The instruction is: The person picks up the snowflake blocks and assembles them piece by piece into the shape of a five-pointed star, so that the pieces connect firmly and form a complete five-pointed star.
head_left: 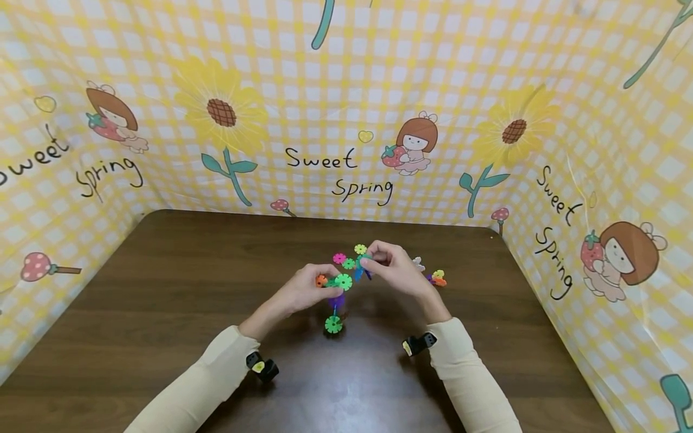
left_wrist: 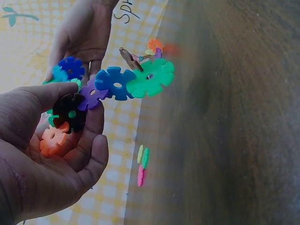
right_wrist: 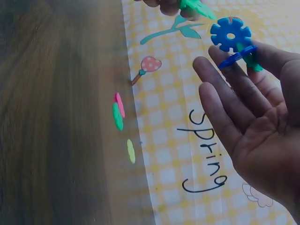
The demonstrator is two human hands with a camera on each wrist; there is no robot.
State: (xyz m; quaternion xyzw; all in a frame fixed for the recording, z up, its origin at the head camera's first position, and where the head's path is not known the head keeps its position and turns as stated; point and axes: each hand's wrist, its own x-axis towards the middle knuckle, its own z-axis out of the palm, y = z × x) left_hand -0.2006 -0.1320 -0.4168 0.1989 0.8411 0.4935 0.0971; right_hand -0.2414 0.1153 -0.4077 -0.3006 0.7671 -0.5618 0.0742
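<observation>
My left hand grips a joined chain of slotted plastic flower discs between thumb and fingers. In the left wrist view the chain has an orange disc, a black disc, a purple disc, a blue disc and a large green disc. A brown disc joins its outer end. My right hand pinches a small cluster at its top, made of a light blue disc, a dark blue disc and a green disc. The two pieces are held close together.
Loose pink, green and yellow discs lie on the brown table behind the hands. To the right are a white disc and an orange-yellow-purple cluster. Yellow checked cloth walls the table's back and sides.
</observation>
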